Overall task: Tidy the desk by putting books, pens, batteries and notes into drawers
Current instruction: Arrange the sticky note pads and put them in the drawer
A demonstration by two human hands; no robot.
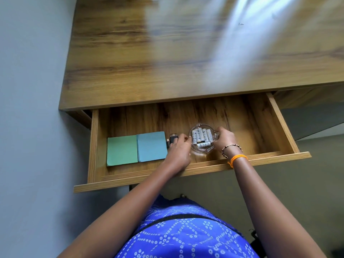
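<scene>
Both hands, left hand (pixel 178 148) and right hand (pixel 224 139), grip opposite rims of the glass dish (pixel 202 140) of batteries (pixel 202 135) between them inside the open drawer (pixel 186 169), right of 2 note pads (pixel 137 148).

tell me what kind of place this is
Probably a home or office study corner: a wooden desk against a plain wall, its drawer pulled open, holding sticky notes and a glass dish of batteries.

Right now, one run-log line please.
drawer open | both hands hold glass dish of batteries inside | notes left
</scene>
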